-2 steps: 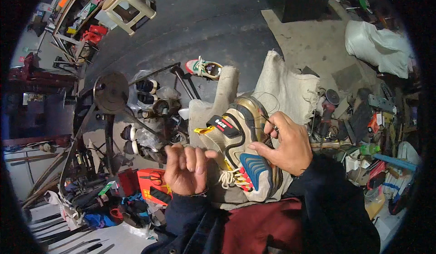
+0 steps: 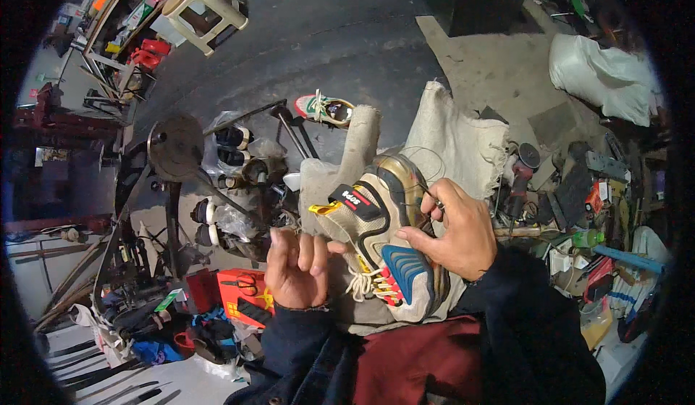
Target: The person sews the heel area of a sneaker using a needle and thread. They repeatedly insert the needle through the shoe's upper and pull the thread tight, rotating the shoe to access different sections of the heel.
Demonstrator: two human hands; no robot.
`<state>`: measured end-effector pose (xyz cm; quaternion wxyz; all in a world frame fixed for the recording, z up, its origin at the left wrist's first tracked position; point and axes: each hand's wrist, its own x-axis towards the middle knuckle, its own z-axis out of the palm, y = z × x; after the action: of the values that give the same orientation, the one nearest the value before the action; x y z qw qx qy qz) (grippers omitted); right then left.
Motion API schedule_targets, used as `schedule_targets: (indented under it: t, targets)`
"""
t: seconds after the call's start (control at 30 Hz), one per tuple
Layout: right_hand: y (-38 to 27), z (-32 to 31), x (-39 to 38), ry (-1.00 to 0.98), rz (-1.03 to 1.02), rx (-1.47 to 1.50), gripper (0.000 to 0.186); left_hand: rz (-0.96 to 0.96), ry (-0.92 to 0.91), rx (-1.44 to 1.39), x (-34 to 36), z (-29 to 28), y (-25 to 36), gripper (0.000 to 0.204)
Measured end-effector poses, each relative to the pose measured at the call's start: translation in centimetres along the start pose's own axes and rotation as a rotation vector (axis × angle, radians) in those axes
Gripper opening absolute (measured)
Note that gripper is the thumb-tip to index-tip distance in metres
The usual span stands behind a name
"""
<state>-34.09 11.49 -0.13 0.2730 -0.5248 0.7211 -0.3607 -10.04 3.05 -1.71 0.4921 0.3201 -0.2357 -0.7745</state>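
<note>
A beige sneaker [image 2: 378, 220] with blue and black panels and cream laces lies on its side on a cloth over my lap. Its sole edge faces right. My right hand [image 2: 460, 230] is closed at that edge, with the thumb against the shoe's side. Between its fingers is a thin dark tool [image 2: 439, 204], mostly hidden. A fine dark thread [image 2: 432, 152] loops above the sole near the fingers. My left hand [image 2: 298, 269] is raised left of the shoe, apart from it, fingers curled; whatever they may hold does not show.
A metal stand with a round plate [image 2: 176, 146] rises at left, near several shoes. Another sneaker [image 2: 323, 108] lies on the floor ahead. An angle grinder [image 2: 523, 177] and loose tools crowd the right. A stool [image 2: 206, 14] and white sack [image 2: 601, 79] stand farther off.
My left hand has shifted very slightly, its fingers turning a little. The right hand and the sneaker stay in place.
</note>
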Motion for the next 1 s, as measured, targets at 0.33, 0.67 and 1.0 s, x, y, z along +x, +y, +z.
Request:
schedule_targets:
  t: [0.33,0.67,1.0]
  targets:
    - [0.3,0.9,-0.5,0.041,0.031,0.116,0.051,0.624,0.181,0.639,2.5,-2.0,8.0,0.046]
    - [0.3,-1.1,-1.5,-0.073,0.112,0.464,0.023,0.747,-0.56,1.698,0.7,7.6,-1.8,0.031]
    - [0.7,-3.1,1.1,-0.044,-0.115,-0.005,0.013,0.737,-0.439,1.51,1.7,6.7,-3.0,0.017]
